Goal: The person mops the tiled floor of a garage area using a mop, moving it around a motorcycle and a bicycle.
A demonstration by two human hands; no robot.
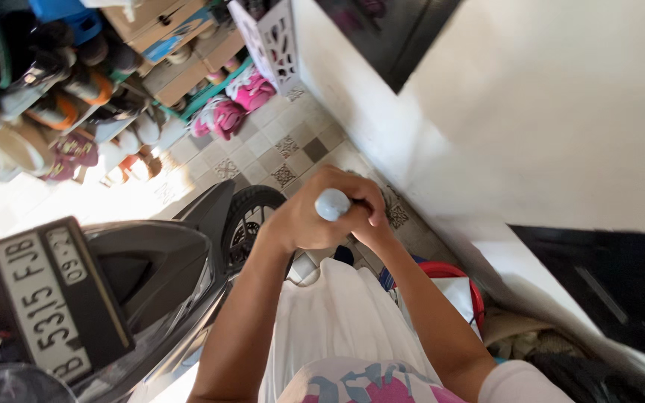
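Hands meet over the floor tiles: the left hand (309, 220) is wrapped around a pale blue-white handle (332, 204), its rounded end showing, and the right hand (371, 224) closes on it from the far side. To work it well, both grips should stay firm and the pull straight. Left of the handle sits a motorbike (151, 276); right of it, a white wall (546, 112).
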